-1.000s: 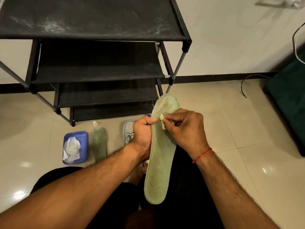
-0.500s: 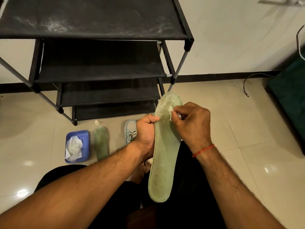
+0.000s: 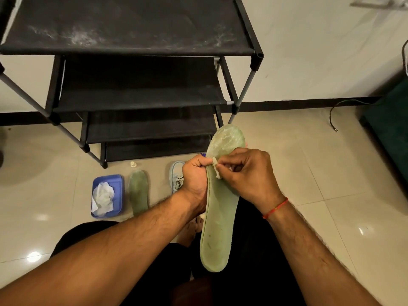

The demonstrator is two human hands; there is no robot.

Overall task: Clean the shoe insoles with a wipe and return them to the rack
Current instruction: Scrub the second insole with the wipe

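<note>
Beige tiled floor [image 3: 287, 162], black rack [image 3: 132, 36] at wall [image 3: 309, 51]

At the rack's foot: blue tray [image 3: 118, 184], spare insole [image 3: 138, 195], pale shoe [image 3: 175, 176]. In front of the rack, left hand [image 3: 194, 175] grips the held insole [image 3: 220, 217] by its edge; right hand [image 3: 249, 173] pinches a wipe [image 3: 216, 171] against it.

Black cable [image 3: 331, 113] on tile floor [image 3: 331, 173] beside dark green furniture [image 3: 388, 129]; pale-blue shoe [image 3: 176, 175].
</note>
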